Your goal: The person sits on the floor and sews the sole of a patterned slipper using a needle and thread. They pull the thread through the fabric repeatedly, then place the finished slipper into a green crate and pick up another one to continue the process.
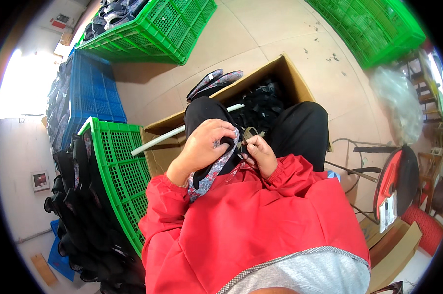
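Note:
My left hand (207,144) is closed round a cloth shoe (212,175), black with a grey floral pattern of red and blue, held above my lap. My right hand (261,156) is closed on a small dull-metal tool that looks like thread snips (249,133). Its tip points away from me, close beside the shoe's far end. The fingers hide part of the tool and of the shoe edge. Beyond my knees a cardboard box (296,78) holds a heap of black scraps (261,105). A white rod (165,138) lies across the box.
Floral-patterned shoes (214,84) lie by the box's far side. At my left stand a green crate (123,169) beside stacked black shoes (77,196), and a blue crate (95,88). Further green crates (167,29) stand ahead. A red-and-black round stool (395,181) is at right.

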The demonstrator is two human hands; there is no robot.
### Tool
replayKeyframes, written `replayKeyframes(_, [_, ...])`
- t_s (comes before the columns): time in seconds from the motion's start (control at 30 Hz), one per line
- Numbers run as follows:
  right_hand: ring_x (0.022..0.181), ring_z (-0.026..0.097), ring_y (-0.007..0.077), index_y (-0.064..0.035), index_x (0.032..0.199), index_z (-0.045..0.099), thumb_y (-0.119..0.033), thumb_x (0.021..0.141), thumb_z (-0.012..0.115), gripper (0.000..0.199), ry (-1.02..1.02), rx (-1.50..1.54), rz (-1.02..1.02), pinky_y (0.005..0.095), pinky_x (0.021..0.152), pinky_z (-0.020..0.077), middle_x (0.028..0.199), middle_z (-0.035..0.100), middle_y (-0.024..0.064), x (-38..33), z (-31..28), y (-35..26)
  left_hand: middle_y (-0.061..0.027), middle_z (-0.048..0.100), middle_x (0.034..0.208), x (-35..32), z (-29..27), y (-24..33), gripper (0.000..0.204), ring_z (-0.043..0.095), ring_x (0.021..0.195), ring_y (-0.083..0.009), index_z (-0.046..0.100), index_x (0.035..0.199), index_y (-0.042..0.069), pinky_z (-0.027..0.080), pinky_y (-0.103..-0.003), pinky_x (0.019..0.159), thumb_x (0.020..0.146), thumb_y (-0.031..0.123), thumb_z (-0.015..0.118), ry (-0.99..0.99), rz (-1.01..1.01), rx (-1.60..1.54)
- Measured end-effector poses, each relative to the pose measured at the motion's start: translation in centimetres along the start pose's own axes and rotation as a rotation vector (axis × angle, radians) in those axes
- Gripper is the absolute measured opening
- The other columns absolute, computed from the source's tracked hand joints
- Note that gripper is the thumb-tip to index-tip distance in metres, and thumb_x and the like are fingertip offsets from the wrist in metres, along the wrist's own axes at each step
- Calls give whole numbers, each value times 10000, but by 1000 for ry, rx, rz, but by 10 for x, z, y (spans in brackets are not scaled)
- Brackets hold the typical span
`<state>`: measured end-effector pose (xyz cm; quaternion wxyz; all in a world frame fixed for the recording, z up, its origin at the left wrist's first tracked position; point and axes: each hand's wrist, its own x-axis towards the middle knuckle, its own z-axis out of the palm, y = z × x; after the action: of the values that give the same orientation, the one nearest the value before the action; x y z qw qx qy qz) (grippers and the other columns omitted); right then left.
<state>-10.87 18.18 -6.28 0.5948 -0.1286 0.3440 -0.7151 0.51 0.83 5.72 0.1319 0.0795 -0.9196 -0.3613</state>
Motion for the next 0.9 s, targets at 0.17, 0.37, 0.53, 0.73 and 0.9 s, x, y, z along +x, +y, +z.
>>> replayKeyframes(0.17, [587,437,53,-92,1120,504,-263,1026,554,201,-28,-32,-23,190,518,334,888,591,32,-2,-2,7,-96,712,980,-11,28,-3,215,661,975,-279,714,934,57,518,-371,882,727,4,696,156,-117,50])
replayKeyframes(0.37, [909,585,91,-41,1176,489,-153,993,601,242,-15,-242,-229,235,810,477,1015,583,40,-1,0,15,-102,709,922,-13,47,3,166,669,885,-284,715,918,56,526,-362,805,757,24,692,384,-242,60])
replayKeyframes(0.53, [920,612,144,-14,1141,524,-163,980,611,236,68,-565,-299,279,826,486,986,618,77,0,7,12,-112,704,909,-15,52,2,160,665,871,-294,710,921,50,523,-361,796,763,28,697,415,-229,71])
replayKeyframes(0.73, [907,643,229,-13,1116,549,-160,954,634,235,155,-717,-375,311,809,494,991,637,126,1,13,12,-110,710,914,-13,55,2,162,667,864,-296,710,918,51,523,-366,791,757,34,701,424,-230,115])
replayKeyframes(0.9, [836,661,225,-9,1108,547,-154,956,629,226,189,-734,-385,316,761,506,940,655,130,3,13,13,-100,713,917,-12,60,0,160,669,871,-291,712,913,61,525,-373,790,753,49,706,436,-229,152])
